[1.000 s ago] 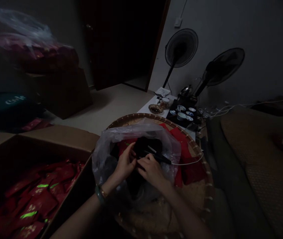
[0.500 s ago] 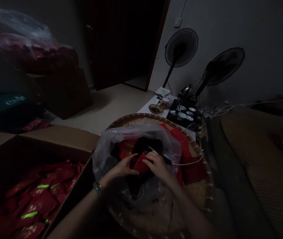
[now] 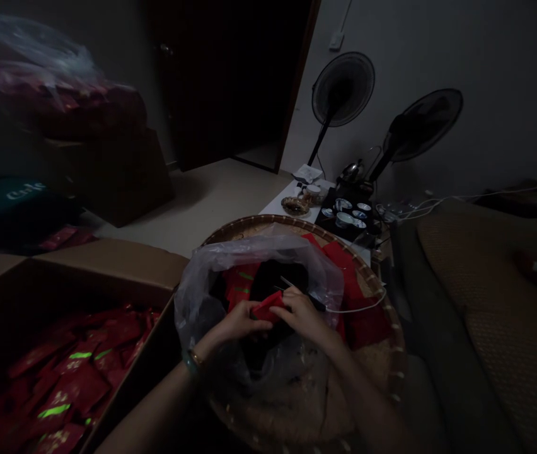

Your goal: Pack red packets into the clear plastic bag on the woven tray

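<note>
Tilted flatter than half a second ago, the small red rectangular packet (image 3: 266, 308) sits over the open, translucent plastic bag (image 3: 249, 248); left hand (image 3: 241, 321) and right hand (image 3: 303, 315) fingers pinch opposite ends (probably to steady it).

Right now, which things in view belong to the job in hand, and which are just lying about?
In use, as far as I can judge:
- red piece, held by left hand and right hand
- corded black tool by the right hand
- clear plastic bag
- round tray

Probably just lying about:
- cups
- two standing fans
- kettle
</note>
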Demonstrator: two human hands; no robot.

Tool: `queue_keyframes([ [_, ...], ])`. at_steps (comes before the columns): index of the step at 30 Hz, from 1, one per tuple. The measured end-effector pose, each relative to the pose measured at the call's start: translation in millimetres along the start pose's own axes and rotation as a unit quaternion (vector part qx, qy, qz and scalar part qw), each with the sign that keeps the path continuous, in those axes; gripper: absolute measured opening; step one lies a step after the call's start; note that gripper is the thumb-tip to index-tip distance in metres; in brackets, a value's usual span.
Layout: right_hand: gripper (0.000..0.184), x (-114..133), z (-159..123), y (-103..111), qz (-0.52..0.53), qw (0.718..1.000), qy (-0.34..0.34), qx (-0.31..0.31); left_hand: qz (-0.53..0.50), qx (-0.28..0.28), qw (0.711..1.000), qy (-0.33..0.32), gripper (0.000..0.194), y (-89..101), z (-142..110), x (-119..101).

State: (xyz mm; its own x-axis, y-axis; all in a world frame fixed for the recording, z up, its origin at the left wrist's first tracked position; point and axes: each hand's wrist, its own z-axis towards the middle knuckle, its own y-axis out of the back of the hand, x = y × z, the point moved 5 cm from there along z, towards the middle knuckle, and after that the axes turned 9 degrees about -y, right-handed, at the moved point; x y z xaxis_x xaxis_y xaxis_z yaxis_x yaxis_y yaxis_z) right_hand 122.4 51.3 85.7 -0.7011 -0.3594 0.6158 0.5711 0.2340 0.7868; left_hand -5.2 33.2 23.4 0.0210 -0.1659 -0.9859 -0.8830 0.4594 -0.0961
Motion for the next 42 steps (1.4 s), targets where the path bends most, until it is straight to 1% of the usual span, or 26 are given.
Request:
queue_keyframes([
  [3, 0.008, -3.8, 0.0, 6.9, 0.022, 0.998, -0.047, -0.031, -0.041, -0.006, 0.999, 0.032, 0.05, -3.4, -1.6, 5.9],
  [5, 0.01, -4.5, -0.4, 9.7, 0.024, 0.998, -0.045, -0.03, -0.073, -0.012, 0.996, 0.046, 0.053, -5.4, -1.9, 10.9],
  [6, 0.01, -4.7, -0.4, 9.9, 0.022, 0.999, -0.037, -0.022, -0.086, -0.013, 0.995, 0.046, 0.053, -6.4, -1.7, 12.6],
  [9, 0.021, -7.7, 0.0, 7.1, 0.012, 1.0, -0.02, 0.008, -0.104, -0.013, 0.994, 0.032, 0.051, -8.5, -0.4, 12.5],
  [14, 0.026, -12.4, 2.0, 0.8, 0.017, 0.999, 0.007, 0.031, -0.072, -0.021, 0.997, 0.011, 0.043, -7.6, 1.0, 3.3],
  [17, 0.026, -14.6, 2.8, -0.5, 0.031, 0.999, -0.011, 0.035, -0.085, -0.023, 0.996, 0.013, 0.042, -8.4, 1.6, 2.6],
  [20, 0.024, -15.3, 2.5, -0.6, 0.051, 0.997, -0.03, 0.044, -0.098, -0.024, 0.995, 0.019, 0.042, -8.8, 3.0, 7.4],
  [22, 0.021, -15.7, 1.8, -0.3, 0.056, 0.996, -0.038, 0.056, -0.103, -0.014, 0.995, 0.014, 0.043, -8.8, 4.6, 10.7],
  [25, 0.012, -16.3, 0.1, -0.7, 0.065, 0.993, -0.038, 0.096, -0.096, 0.002, 0.995, -0.004, 0.043, -7.8, 6.4, 13.3],
  [28, 0.017, -18.7, -0.8, -1.5, 0.083, 0.987, -0.037, 0.135, -0.081, 0.007, 0.997, -0.01, 0.041, -7.0, 6.3, 13.5],
  [31, 0.017, -23.5, 0.0, -0.9, 0.119, 0.98, -0.053, 0.152, -0.07, 0.006, 0.998, -0.001, 0.043, -6.9, 4.6, 11.7],
  [35, 0.02, -27.3, 2.1, 7.2, 0.2, 0.966, -0.098, 0.133, -0.058, -0.004, 0.998, -0.009, 0.044, -4.9, 3.0, 8.1],
  [38, 0.016, -21.4, 2.0, 17.1, 0.234, 0.961, -0.096, 0.114, -0.045, -0.016, 0.998, -0.028, 0.044, -2.3, 3.0, 7.3],
  [42, 0.014, -18.2, -1.5, 32.5, 0.25, 0.959, -0.106, 0.079, -0.024, -0.025, 0.998, -0.058, 0.041, 0.1, 2.1, 4.5],
])
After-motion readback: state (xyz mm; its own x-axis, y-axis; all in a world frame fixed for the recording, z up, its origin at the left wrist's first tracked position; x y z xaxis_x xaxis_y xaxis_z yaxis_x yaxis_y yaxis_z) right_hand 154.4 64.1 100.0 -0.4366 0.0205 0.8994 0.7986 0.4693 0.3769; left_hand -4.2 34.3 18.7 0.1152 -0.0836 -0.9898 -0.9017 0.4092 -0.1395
